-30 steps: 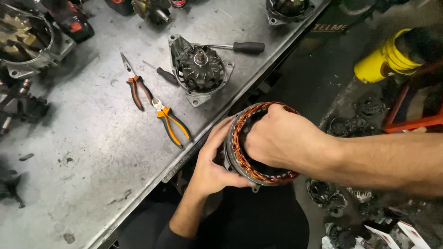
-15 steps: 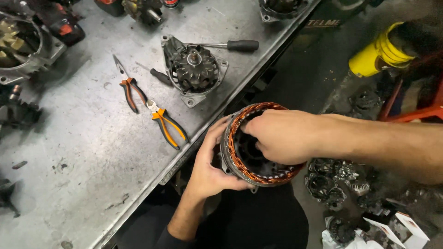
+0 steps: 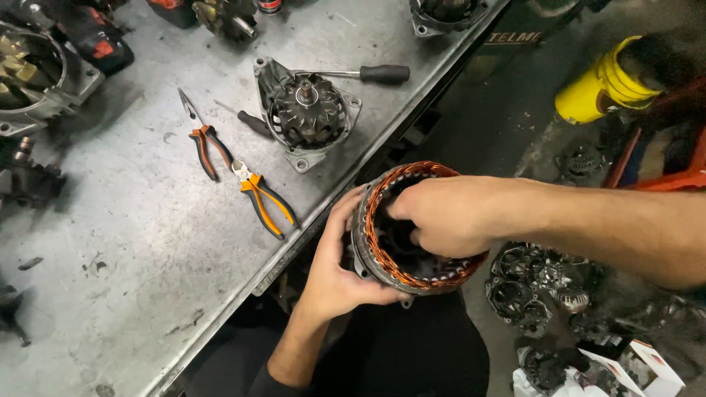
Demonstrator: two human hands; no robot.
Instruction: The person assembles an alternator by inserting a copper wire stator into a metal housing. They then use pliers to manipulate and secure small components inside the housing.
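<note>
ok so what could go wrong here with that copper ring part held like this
The stator is held off the bench edge, gripped only by the left hand, so it could drop onto the parts on the floor. The right hand fingers reach inside and might scrape the copper windings.

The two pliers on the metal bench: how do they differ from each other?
The upper pliers have a long, thin pointed nose and dark handles with orange trim; the lower pliers have a short, stubby head and brighter orange handles. The upper pair lies farther from the bench edge, the lower pair almost at it. Both lie flat, handles spread, their ends nearly meeting, and neither hand touches them.
</note>
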